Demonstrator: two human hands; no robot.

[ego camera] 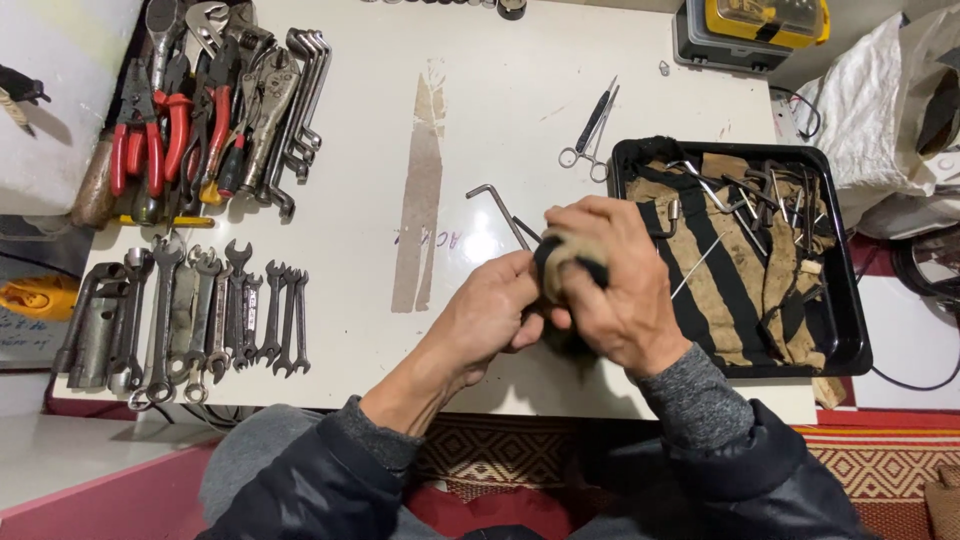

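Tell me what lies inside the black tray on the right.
Inside the black tray lies a striped brown and black cloth with several small metal tools on it. The cloth covers the tray's floor.

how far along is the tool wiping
Done, by the look: wrenches and pliers lie in rows on the table. In hand: the right hand rubs a rag over something the left hand holds. Left: small tools in the black tray.

Left hand (487, 312) and right hand (610, 285) around a striped rag (566, 252), above white table (500, 110).
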